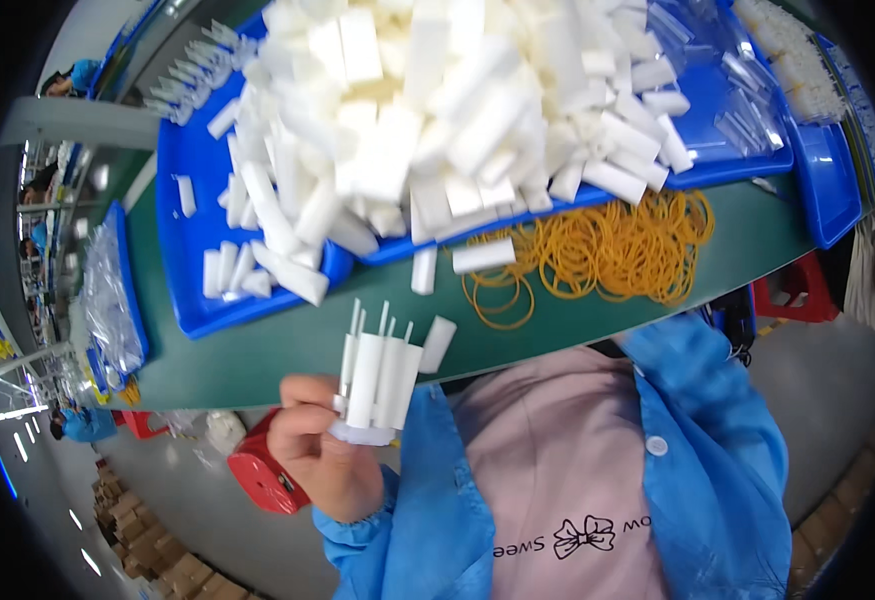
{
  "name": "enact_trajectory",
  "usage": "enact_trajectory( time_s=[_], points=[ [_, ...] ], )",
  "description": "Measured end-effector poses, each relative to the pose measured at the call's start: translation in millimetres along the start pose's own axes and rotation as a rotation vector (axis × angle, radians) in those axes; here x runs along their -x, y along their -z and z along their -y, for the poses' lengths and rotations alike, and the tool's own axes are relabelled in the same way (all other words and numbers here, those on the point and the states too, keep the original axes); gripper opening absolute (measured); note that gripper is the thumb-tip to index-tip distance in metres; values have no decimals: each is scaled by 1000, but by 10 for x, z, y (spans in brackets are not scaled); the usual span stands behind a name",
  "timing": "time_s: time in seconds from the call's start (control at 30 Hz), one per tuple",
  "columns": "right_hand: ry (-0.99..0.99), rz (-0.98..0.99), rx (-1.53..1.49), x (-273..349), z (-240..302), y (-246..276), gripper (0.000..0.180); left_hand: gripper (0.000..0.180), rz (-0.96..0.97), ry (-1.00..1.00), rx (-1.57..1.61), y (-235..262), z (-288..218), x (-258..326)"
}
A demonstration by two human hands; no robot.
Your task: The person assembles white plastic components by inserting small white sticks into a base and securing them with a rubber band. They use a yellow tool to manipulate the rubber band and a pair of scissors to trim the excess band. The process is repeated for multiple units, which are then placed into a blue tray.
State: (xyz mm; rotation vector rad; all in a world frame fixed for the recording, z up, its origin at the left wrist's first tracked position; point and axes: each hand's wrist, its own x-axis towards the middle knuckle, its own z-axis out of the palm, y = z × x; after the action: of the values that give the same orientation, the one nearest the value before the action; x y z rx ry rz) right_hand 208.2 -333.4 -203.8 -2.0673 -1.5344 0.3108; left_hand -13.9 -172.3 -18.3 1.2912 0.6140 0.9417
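Observation:
My left hand (323,445) is closed around the edge of a pale base that carries several white foam pieces (385,375) standing side by side. Thin pale rods stick up above the foam pieces. One loose foam block (438,345) lies on the green table just beside this assembly, and two more foam blocks (483,256) lie near the tray's front edge. On the right, my blue right sleeve (702,375) is bent and smeared by motion; the hand at its end does not show.
A blue tray (212,315) holds a high heap of white foam blocks (427,110) and some clear plastic pieces (747,125). Orange rubber bands (612,250) lie in a pile on the green table (577,330). At the left is a tray of clear bags (112,300); a red stool (262,470) stands below.

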Motion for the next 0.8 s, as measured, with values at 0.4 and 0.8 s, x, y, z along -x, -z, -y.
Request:
enact_trajectory(
  time_s=[0.4, 0.8],
  points=[
    [-167, 230, 76, -420, -205, -573, 31, 20, -121, -237, -94, 630, -138, 276],
    [155, -216, 152, -203, 1724, 1281, 23, 26, -381, -300, 251, 1468, 53, 795]
  ],
)
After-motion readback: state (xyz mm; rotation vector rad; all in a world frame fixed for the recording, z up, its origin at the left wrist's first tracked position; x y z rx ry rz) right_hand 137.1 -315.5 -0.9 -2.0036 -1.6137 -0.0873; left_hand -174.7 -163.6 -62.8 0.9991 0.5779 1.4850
